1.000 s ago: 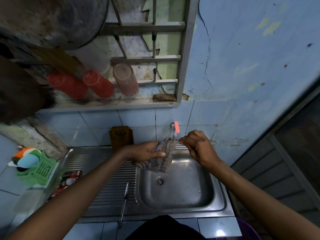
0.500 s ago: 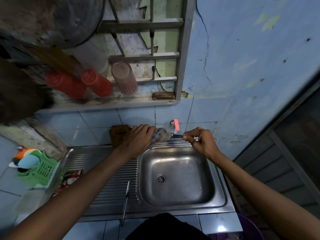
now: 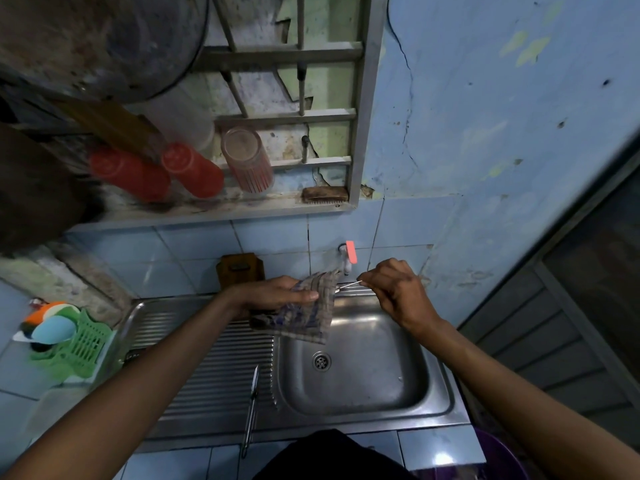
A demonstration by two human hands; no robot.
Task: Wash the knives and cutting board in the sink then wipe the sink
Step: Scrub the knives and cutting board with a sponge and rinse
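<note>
Over the stainless steel sink (image 3: 349, 407), under the white wall tap with a pink handle (image 3: 348, 256), a person's left hand (image 3: 277, 294) grips a checked cloth (image 3: 308, 311) while the right hand (image 3: 398, 292) pinches the handle of a thin metal knife (image 3: 346, 285), its blade buried in the cloth. Wiping from spine to tip, away from the fingers, looks safest. A second slim metal knife (image 3: 252, 407) lies on the ribbed drainboard, well below the left hand.
</note>
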